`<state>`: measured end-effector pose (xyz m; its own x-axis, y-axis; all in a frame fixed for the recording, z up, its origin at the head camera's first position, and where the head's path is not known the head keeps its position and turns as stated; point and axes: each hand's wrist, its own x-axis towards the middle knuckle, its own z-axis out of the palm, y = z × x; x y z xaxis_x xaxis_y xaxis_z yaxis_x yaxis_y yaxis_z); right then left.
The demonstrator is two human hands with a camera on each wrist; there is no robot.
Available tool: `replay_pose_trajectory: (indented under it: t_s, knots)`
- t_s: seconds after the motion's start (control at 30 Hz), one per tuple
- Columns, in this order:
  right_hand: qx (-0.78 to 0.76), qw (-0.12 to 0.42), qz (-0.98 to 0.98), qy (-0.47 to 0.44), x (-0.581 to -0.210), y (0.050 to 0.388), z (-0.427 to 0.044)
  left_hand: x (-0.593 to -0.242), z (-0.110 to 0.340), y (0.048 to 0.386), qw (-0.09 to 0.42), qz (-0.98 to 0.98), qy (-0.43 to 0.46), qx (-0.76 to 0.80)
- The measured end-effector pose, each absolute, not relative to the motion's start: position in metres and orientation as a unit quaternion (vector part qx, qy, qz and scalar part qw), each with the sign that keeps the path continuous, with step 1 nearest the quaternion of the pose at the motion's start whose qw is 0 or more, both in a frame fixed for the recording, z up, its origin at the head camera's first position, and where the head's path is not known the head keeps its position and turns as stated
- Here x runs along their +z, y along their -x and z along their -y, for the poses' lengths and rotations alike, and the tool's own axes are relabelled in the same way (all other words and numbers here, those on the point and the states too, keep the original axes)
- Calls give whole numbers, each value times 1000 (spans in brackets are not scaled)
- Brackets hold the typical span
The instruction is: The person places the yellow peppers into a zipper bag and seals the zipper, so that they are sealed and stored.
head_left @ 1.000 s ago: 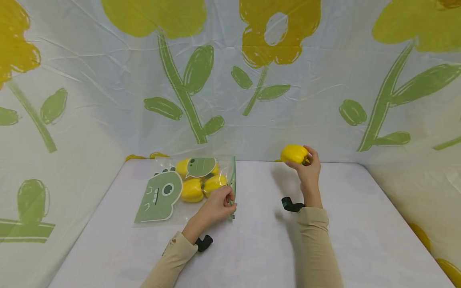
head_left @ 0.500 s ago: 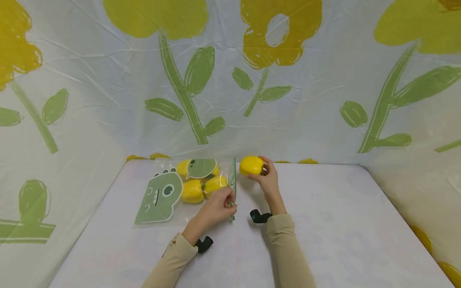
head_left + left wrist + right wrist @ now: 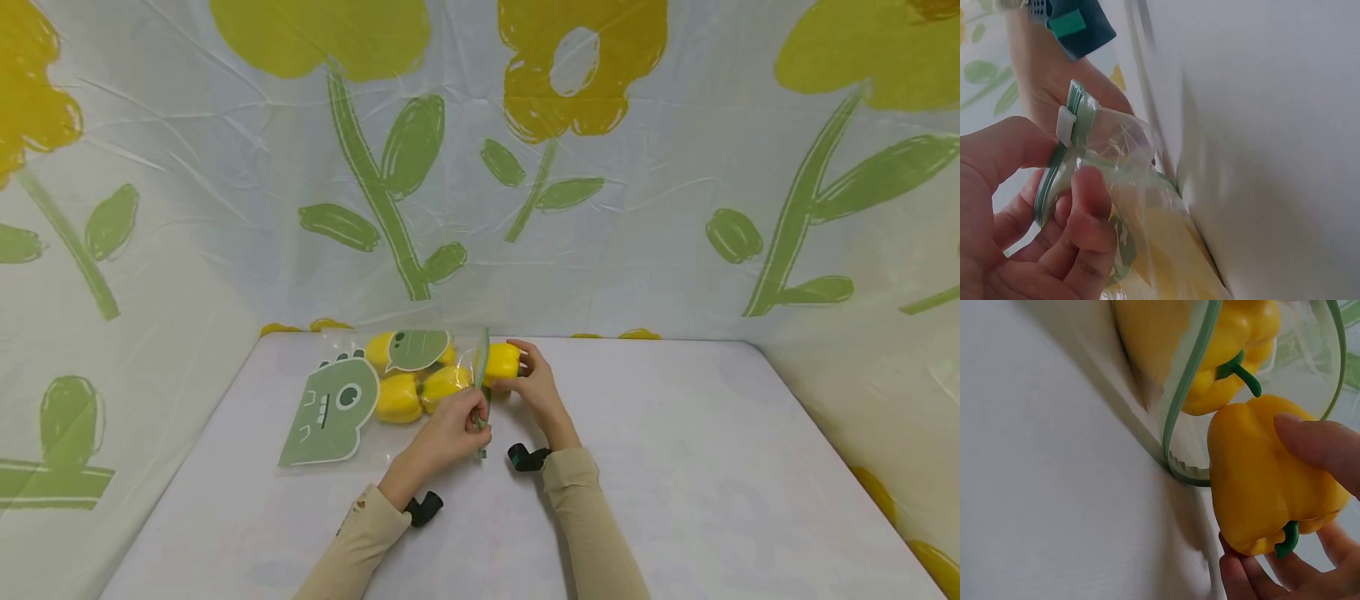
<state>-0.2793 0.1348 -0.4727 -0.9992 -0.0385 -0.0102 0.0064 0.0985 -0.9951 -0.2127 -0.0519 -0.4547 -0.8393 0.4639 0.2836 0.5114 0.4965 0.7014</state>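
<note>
A clear zip bag (image 3: pixel 318 433) with a green cartoon monster print lies on the table, several yellow bell peppers (image 3: pixel 399 398) inside it. My left hand (image 3: pixel 450 427) pinches the green-edged mouth of the bag near its white slider (image 3: pixel 1065 126). In my right hand (image 3: pixel 538 390) is another yellow bell pepper (image 3: pixel 1266 475), gripped between thumb and fingers with its green stem towards the palm. That pepper is at the bag's mouth, which gapes in the right wrist view; its far end is close to a pepper (image 3: pixel 1241 337) inside. Whether they touch I cannot tell.
The white tabletop (image 3: pixel 712 467) stretches to the right and in front of the bag. Behind it hangs a cloth backdrop (image 3: pixel 637 250) printed with flowers. A dark wrist camera (image 3: pixel 527 457) sits on my right wrist, another (image 3: pixel 425 509) on my left.
My right hand has carried the bell pepper from the right, leftwards and down, to the bag's mouth. The left hand stays at the bag's edge.
</note>
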Motion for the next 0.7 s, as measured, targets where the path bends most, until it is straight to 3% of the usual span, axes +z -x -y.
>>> replay_pose_trajectory:
  t_s: [0.47,0.7]
  knots:
    - [-664,86,-738,82,-487,297,-132,-454,54,213,31,866,294,-404]
    - [-689,45,-720,73,-494,288,-138,-452,54,213,41,866,293,-403]
